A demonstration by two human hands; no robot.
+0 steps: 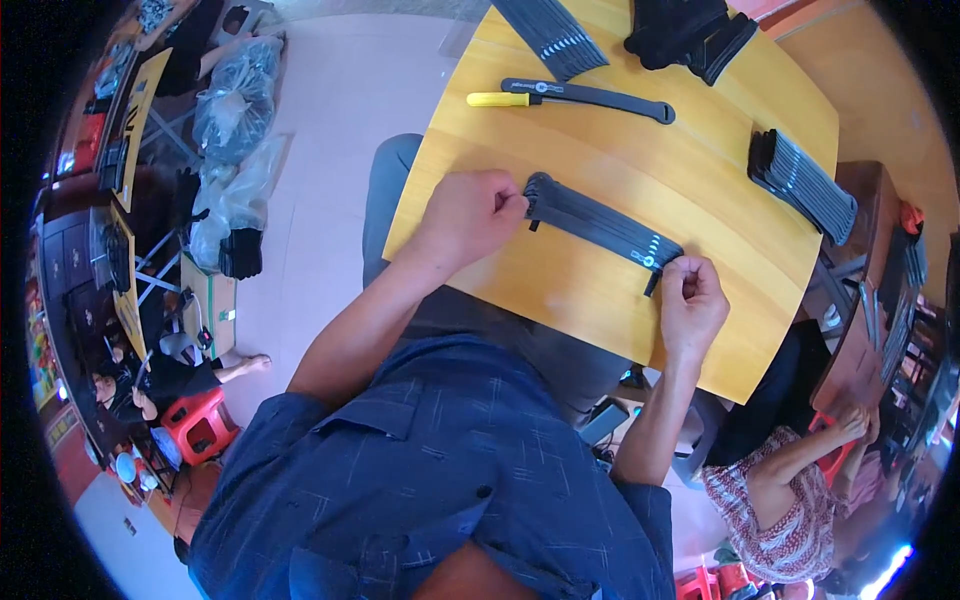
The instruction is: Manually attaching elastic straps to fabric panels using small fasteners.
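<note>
A stack of black straps (600, 222) lies slantwise near the front of the yellow wooden table (480, 260), with looped ends at its left and small pale prints near its right end. My left hand (470, 215) is closed, thumb and fingertips pinching at the looped ends. At the other end my right hand (692, 308) pinches the corner of the stack. Short dark pieces stick out beneath both ends of it. Farther back lies a single black strap (610, 99) with a slotted end, next to a tool with a yellow handle (498, 100).
More strap bundles lie at the table's far left (555, 40) and right edge (803, 187). Black pieces (690, 35) are heaped at the back. Other people work at both sides, near red stools (197, 422). Plastic bags (236, 105) stand on the left.
</note>
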